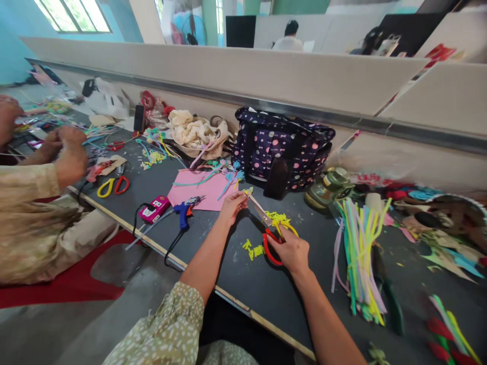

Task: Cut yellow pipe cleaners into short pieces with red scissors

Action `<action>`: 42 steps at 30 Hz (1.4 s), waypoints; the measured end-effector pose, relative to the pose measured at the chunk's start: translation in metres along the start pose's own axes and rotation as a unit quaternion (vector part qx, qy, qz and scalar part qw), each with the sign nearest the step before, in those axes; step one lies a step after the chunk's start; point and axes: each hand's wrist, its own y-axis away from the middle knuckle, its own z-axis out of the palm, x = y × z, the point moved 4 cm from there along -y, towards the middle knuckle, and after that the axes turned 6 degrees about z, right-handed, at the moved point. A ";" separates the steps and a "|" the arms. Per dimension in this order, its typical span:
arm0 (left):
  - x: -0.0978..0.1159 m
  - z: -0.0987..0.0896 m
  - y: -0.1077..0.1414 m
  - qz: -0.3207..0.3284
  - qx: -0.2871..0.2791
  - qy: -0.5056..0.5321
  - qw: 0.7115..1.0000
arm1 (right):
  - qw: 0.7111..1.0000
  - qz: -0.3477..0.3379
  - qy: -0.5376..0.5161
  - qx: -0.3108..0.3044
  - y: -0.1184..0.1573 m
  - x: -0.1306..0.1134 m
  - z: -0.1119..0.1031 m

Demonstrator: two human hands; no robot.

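My right hand grips a pair of scissors with one red and one yellow handle loop. Their blades point up and left toward my left hand. That hand is closed in a pinch on a small yellow piece, close to the blade tips; its exact kind is too small to make out. Short yellow-green cut pieces lie on the dark table below the blades, and more yellow pieces lie behind the scissors. A pink sheet is just left of my left hand, with pastel fuzzy stems on it.
A blue-and-orange glue gun and a pink corded box sit to the left. Behind stand a patterned dark bag, a phone and a glass jar. Fuzzy stems are bundled at right. A co-worker's hands are at far left.
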 end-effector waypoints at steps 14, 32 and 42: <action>0.000 0.001 0.000 0.004 -0.009 0.001 1.000 | 1.000 -0.010 0.019 -0.004 -0.002 -0.005 -0.005; 0.000 0.001 -0.002 0.021 0.006 -0.007 1.000 | 0.998 -0.031 0.049 0.024 0.000 -0.002 -0.001; -0.003 -0.001 -0.003 0.023 0.010 -0.014 1.000 | 0.997 -0.038 0.057 0.032 0.000 -0.003 0.000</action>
